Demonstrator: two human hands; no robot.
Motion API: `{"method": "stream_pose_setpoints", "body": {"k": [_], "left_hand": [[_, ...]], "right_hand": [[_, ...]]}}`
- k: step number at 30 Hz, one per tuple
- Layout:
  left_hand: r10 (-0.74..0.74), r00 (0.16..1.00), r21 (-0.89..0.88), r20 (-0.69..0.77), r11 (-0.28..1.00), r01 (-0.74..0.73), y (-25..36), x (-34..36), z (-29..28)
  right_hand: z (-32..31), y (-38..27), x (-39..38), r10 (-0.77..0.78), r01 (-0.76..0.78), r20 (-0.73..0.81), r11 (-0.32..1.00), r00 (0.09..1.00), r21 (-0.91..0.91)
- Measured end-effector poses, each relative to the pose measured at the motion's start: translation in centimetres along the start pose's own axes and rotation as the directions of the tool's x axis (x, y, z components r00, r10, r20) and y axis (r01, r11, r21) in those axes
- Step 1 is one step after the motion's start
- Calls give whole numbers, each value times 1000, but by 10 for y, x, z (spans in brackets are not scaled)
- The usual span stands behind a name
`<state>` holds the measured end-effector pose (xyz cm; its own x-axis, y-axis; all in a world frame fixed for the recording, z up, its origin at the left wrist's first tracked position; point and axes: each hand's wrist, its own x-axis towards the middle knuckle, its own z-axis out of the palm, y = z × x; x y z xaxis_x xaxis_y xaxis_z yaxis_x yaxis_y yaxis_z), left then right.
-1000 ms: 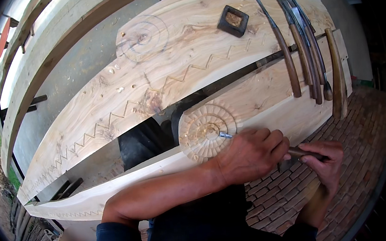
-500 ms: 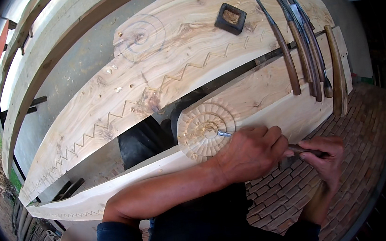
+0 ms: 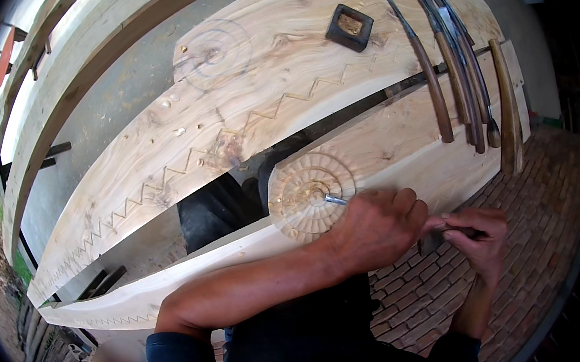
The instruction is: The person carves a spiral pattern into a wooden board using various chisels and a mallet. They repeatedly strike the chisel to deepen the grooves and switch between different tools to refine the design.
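Note:
My left hand (image 3: 378, 225) wraps around the shaft of a carving chisel (image 3: 336, 199) whose metal tip rests in a round rosette carving (image 3: 309, 193) on the near wooden plank (image 3: 397, 136). My right hand (image 3: 473, 236) grips the chisel's handle end just behind the left hand. Wood chips lie in the rosette. A larger plank (image 3: 247, 101) behind it bears a zigzag line and a faint circle pattern.
Several long-handled chisels (image 3: 449, 61) lie side by side across the right ends of both planks. A small dark square block (image 3: 349, 27) sits on the far plank. Brick paving (image 3: 518, 229) lies below at right; more timbers (image 3: 50, 78) lie at left.
None beyond a slight shift of the view; both hands stay on the chisel at the rosette.

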<state>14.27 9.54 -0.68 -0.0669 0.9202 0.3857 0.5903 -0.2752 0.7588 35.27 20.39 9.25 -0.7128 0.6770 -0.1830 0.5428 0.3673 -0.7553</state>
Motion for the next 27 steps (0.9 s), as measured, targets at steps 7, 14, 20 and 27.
{"method": "stream_pose_setpoints", "body": {"k": [7, 14, 20, 27], "left_hand": [[138, 983, 14, -118, 990, -137, 3, -3, -15], [278, 955, 10, -105, 960, -279, 6, -11, -13], [290, 957, 19, -22, 957, -289, 6, -12, -12], [262, 963, 216, 69, 938, -270, 9, -2, -26]], "right_hand": [[10, -38, -20, -53, 38, -84, 985, 995, -170], [19, -21, -47, 25, -31, -90, 997, 996, -66], [29, -13, -53, 48, -69, -138, 986, 989, -150], [36, -13, -50, 200, -227, -238, 969, 950, -95]]}}
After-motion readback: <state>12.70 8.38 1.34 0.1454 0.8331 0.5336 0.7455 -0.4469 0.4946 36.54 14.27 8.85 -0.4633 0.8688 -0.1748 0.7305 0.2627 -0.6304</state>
